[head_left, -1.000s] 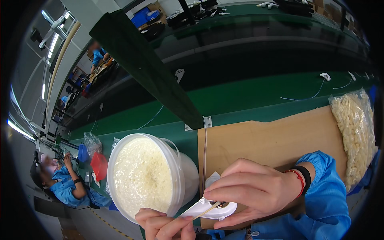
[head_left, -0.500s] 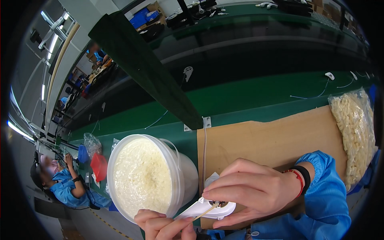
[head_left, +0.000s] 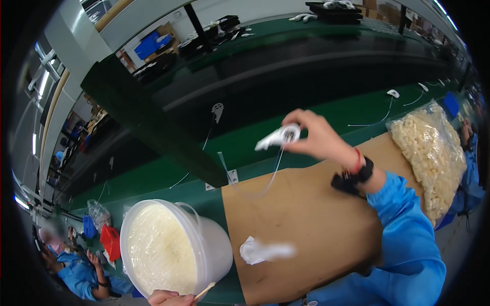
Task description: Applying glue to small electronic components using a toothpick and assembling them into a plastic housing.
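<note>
Up over the far edge of the bench, my right hand (head_left: pixel 319 137) grips a white plastic housing (head_left: pixel 278 136) by its round end. A thin cable (head_left: pixel 275 176) hangs from this housing in a loop. At the lower edge, partly cut off, my left hand (head_left: pixel 171 298) pinches a thin wooden stick (head_left: pixel 205 290) with a pale tip. The stick is beside the near rim of a white bucket (head_left: pixel 217 245), which holds cream-coloured grease (head_left: pixel 161 247). A crumpled white tissue (head_left: pixel 251 251) lies on the brown cardboard (head_left: pixel 311 214), next to a blurred white shape (head_left: pixel 278 250).
A clear bag (head_left: pixel 429 158) of cream-coloured pieces lies at the right. A dark green post (head_left: pixel 148 122) rises behind the bucket. Beyond it runs a dark belt (head_left: pixel 306 66) with white housings and cables beside it. A co-worker (head_left: pixel 84 273) in blue sits left, near a red bin (head_left: pixel 109 242).
My right hand has carried the housing up and away from the cardboard toward the belt. My left hand has drawn left and down with the stick, off the housing. The head view has shifted.
</note>
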`<state>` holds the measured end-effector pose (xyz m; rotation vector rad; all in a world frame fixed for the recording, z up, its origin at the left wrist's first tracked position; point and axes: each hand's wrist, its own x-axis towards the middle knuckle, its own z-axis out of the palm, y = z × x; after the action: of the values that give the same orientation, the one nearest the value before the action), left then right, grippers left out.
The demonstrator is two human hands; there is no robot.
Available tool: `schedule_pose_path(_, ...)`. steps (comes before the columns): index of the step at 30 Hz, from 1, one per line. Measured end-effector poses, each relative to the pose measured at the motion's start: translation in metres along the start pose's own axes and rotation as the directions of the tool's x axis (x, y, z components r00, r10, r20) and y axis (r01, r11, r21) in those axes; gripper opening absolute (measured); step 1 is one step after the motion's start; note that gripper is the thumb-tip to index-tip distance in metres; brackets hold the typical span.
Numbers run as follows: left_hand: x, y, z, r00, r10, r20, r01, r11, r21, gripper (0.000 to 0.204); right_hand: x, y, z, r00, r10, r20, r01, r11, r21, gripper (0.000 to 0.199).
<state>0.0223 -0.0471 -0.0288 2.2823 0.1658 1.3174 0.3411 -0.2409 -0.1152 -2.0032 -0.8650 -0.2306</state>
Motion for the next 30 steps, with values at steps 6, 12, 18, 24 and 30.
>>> schedule_pose_path(6, -0.007, -0.009, 0.006, 0.999, -0.04, -0.022, 0.037, 0.99, -0.135, 0.013, 0.012, 0.195, -0.055, 0.83, 0.35, -0.434, -0.516, 0.778, -0.358, 0.052)
schedule_pose_path(12, 0.0, -0.016, -0.003, 0.999, 0.022, 0.032, -0.022, 1.0, -0.022, 0.01, 0.041, 0.199, -0.044, 0.825, 0.328, -0.461, -0.565, 0.515, -0.645, 0.052)
schedule_pose_path(18, 0.001, -0.011, 0.001, 0.978, -0.21, -0.005, 0.21, 0.974, 0.089, 0.009, 0.116, 0.152, 0.077, 0.947, 0.318, 0.053, -0.253, 0.836, -0.487, 0.053)
schedule_pose_path(24, 0.02, -0.01, -0.017, 0.983, -0.172, 0.068, 0.128, 0.899, 0.419, 0.015, 0.176, 0.176, 0.164, 0.989, 0.141, 0.044, -0.102, 0.867, -0.488, 0.06)
schedule_pose_path(30, 0.022, -0.017, -0.033, 0.987, -0.152, 0.047, 0.109, 0.858, 0.503, 0.016, 0.188, 0.195, 0.159, 0.939, -0.225, 0.261, 0.344, 0.614, -0.71, 0.034)
